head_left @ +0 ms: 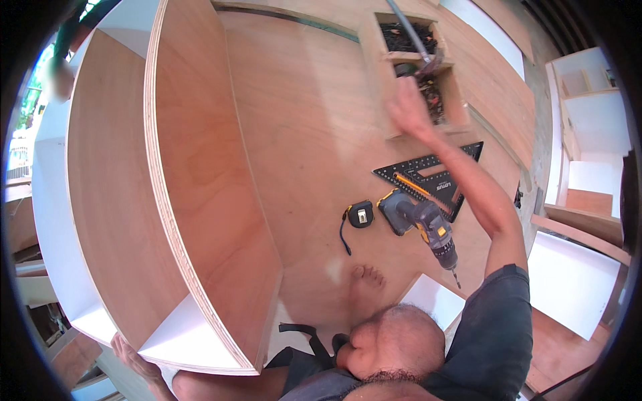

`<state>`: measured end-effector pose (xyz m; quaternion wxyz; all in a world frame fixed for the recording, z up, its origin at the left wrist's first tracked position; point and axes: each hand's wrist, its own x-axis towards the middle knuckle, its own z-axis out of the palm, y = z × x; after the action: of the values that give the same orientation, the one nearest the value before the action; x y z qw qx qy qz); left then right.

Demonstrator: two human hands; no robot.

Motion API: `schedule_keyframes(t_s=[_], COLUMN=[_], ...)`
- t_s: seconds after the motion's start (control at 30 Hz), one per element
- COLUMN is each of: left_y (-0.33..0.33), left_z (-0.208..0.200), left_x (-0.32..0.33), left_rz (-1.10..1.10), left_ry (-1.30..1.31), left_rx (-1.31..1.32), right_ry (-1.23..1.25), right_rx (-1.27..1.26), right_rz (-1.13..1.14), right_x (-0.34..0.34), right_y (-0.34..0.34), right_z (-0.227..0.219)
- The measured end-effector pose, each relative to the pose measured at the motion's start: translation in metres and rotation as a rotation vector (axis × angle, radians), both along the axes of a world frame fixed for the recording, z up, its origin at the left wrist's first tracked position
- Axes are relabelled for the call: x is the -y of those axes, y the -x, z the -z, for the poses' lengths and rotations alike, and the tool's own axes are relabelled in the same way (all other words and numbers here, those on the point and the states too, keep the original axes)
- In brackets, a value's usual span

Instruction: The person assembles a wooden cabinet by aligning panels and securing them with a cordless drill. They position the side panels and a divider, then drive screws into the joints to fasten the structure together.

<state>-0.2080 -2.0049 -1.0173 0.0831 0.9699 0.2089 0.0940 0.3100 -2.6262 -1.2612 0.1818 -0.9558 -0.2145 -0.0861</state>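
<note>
My right hand [409, 107] reaches to the near left side of a two-part wooden box [457, 100]. Its fingers are blurred, so their grip is unclear. Dark screws and small pieces fill the box, and a hammer [409, 30] lies across it with its head near my fingertips. At the lower left, my left hand [130, 355] is curled around the bottom edge of a plywood cabinet [204, 167] with white inner faces. Between my arms lie a cordless drill [428, 224] with a bit fitted, a black tape measure [360, 214] and a black triangular square [428, 175] with an orange pencil [411, 183] on it.
The plywood sheet [301, 120] under the tools spreads beside the cabinet. My bare foot [369, 275] rests near the drill. White panels [575, 281] and other cabinet parts [592, 127] stand at the right. Part of another person [61, 80] shows blurred at the upper left.
</note>
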Motion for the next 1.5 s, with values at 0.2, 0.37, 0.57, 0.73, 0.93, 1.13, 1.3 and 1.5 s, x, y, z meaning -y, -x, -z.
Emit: schedule_keyframes(t_s=[0.2,0.37,0.57,0.73,0.93,1.13,1.3,1.5], left_y=[-0.006,0.006,0.003,0.009,0.015,0.016,0.014,0.010], left_z=[0.001,-0.001,0.001,0.001,0.003,0.002,0.001,0.003], left_x=[-0.004,-0.013,-0.009,-0.018,-0.018,-0.019,-0.019,-0.014], left_rz=[0.100,0.164,0.218,0.177,0.150,0.141,0.101,0.043], left_ry=[-0.050,-0.185,-0.196,-0.187,-0.150,-0.214,-0.131,-0.063], left_rx=[-0.013,-0.021,-0.023,-0.028,-0.055,-0.076,-0.048,-0.012], right_ry=[-0.153,-0.162,-0.229,-0.263,-0.231,-0.009,0.311,0.454], right_rx=[-0.035,-0.116,-0.228,-0.270,-0.470,-0.221,-0.171,-0.209], right_rz=[0.072,0.057,-0.069,-0.087,-0.229,-0.233,-0.210,-0.193], right_x=[-0.110,-0.153,-0.193,-0.199,-0.169,-0.089,-0.065,-0.078], right_y=[0.039,0.052,0.061,0.070,0.073,0.036,0.025,0.029], right_z=[0.017,0.012,-0.003,-0.004,-0.024,-0.048,-0.038,-0.028])
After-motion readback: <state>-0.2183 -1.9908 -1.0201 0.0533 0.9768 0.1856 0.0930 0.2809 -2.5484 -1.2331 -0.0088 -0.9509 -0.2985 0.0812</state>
